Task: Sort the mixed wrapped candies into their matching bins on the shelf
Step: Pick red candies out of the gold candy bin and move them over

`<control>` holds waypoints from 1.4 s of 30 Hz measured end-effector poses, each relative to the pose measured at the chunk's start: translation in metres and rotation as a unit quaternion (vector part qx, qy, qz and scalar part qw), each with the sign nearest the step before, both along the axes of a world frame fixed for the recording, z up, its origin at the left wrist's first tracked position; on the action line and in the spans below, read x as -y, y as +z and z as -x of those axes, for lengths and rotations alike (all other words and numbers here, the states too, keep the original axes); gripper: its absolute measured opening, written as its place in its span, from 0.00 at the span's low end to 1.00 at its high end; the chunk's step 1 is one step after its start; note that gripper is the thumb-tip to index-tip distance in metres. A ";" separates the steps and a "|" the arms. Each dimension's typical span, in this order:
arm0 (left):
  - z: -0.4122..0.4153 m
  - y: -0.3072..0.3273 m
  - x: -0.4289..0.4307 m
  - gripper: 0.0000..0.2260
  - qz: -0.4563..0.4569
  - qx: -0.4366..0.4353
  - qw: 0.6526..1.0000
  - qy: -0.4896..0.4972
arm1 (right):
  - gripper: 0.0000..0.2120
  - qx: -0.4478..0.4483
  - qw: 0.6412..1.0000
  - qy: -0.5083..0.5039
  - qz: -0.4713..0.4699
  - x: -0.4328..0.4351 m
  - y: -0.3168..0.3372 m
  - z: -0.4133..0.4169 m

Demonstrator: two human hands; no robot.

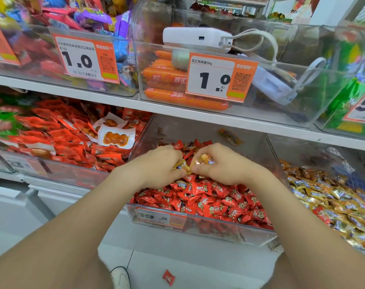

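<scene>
Both hands are held close together above the red candy bin [219, 233]. In the left hand [156, 163], gold-wrapped candies [180, 165] are pinched by curled fingers. Further gold pieces [206, 158] are gripped in the right hand [223, 165]. The gold candy bin [302, 147] is located just beside the right hand. One fallen red candy [168, 277] is noted on the floor.

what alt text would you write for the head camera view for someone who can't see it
The left hand and right hand each hold gold candies above a clear bin heaped with red candies. To its right lies a gold candy pile, and a stray red candy lies on the floor below.
</scene>
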State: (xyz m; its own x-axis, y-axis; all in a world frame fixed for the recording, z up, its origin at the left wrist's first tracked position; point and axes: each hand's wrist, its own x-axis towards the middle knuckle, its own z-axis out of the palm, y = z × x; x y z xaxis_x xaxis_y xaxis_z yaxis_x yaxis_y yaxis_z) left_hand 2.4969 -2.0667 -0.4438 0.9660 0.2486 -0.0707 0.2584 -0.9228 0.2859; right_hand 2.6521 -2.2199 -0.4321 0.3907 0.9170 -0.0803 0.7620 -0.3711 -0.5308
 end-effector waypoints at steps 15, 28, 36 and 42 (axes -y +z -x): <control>-0.007 0.017 0.044 0.07 0.387 0.152 0.897 0.153 | 0.14 -0.463 0.863 -0.137 -0.149 0.047 0.015 -0.003; -0.042 0.022 0.093 0.08 0.734 0.093 0.659 0.136 | 0.16 -0.546 0.805 -0.114 -0.205 0.102 0.029 -0.004; -0.058 0.003 0.112 0.07 0.524 0.150 0.824 0.154 | 0.07 -0.164 0.895 -0.347 -0.226 0.178 0.023 -0.051; -0.061 0.022 0.173 0.07 0.380 0.159 0.911 0.022 | 0.18 -0.022 0.937 -0.330 -0.116 0.236 -0.002 -0.089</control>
State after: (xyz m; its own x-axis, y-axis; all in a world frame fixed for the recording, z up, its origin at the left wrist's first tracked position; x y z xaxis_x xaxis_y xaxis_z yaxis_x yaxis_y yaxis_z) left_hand 2.5580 -2.2392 -0.4216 0.9582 0.2829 0.0433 0.0824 -0.4176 0.9049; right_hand 2.7410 -2.4557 -0.4345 0.8792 0.4723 0.0629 0.3839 -0.6240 -0.6807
